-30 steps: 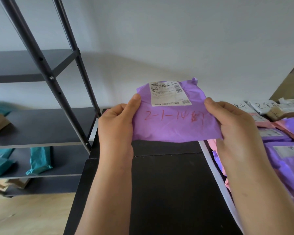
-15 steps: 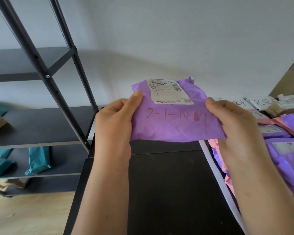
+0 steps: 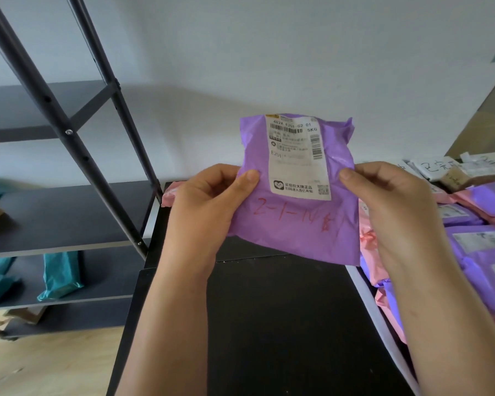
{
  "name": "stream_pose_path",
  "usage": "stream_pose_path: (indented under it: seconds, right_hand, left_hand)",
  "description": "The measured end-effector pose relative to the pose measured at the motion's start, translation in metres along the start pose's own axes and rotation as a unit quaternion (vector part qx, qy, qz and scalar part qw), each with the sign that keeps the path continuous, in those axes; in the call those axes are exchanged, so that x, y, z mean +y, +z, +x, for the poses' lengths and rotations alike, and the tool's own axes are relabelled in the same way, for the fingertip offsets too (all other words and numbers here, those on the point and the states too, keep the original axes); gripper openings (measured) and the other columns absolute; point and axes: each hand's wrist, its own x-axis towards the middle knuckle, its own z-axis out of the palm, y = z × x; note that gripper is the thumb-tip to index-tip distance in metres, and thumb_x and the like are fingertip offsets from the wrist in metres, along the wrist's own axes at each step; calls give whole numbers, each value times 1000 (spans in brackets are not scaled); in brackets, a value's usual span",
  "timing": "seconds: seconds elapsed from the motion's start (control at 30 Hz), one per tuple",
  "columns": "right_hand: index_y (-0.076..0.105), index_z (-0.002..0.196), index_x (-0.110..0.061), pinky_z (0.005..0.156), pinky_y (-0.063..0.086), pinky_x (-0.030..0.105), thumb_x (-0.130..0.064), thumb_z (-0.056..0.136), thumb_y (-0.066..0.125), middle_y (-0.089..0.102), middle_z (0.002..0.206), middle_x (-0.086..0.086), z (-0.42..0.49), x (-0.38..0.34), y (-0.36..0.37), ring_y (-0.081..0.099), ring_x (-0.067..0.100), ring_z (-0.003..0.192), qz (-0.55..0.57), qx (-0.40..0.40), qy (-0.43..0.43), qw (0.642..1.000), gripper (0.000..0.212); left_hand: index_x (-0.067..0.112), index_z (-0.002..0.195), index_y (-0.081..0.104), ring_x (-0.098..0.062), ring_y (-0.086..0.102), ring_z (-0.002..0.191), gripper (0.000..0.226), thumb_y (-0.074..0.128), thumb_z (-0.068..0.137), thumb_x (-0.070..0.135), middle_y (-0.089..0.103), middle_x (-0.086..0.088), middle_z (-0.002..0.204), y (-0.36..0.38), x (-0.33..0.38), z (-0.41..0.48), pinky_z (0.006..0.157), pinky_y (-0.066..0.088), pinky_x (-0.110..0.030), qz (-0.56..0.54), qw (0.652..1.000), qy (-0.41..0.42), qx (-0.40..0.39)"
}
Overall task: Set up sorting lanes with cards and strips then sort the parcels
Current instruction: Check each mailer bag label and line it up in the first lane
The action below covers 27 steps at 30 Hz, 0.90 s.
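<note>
Head view: purple parcel (image 3: 295, 218) is held upright above black table (image 3: 283, 324), pinched by left hand (image 3: 203, 207) and right hand (image 3: 389, 207) at its side edges. More parcels (image 3: 475, 241) are piled at right.

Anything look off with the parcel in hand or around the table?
Nothing damaged. The purple parcel, pinched by left hand and right hand, is crumpled at its top right, label intact. One pink parcel lies at the far left of the black table, apart from the heap at right.
</note>
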Motion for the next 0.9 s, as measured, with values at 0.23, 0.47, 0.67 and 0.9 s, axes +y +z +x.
stream_pose_path:
  seconds: [0.23,0.47,0.67,0.9]
  right_hand:
    - [72,84,-25,71,56,37,-27,90,70,73,81,-6,-6,-5,2,70,17,82,13,-30,-30,999,7]
    - [73,90,-18,85,57,52,-21,90,70,75,88,-1,-8,-6,4,71,22,91,16,-65,-28,997,4]
    - [73,89,-20,74,53,36,-18,89,70,75,85,-4,-8,-3,8,70,16,85,27,-55,1,998,4]
    - [68,92,-26,64,46,16,-28,89,70,72,87,-10,-9,-12,6,66,3,81,-3,-43,-12,999,4]
  left_hand:
    - [19,94,76,4,68,71,22,74,85,39,76,12,82,0,-4,9,58,47,-6,-18,995,8,99]
    - [21,82,75,-3,69,69,8,78,83,13,75,7,76,-7,-13,12,61,50,-10,-57,992,12,113]
    - [21,77,75,-16,73,79,14,76,84,10,76,-2,82,-10,-9,9,68,58,-21,-88,992,11,91]
    - [10,83,73,-30,73,91,3,74,85,9,75,-12,90,-16,3,4,83,61,-44,-88,995,16,49]
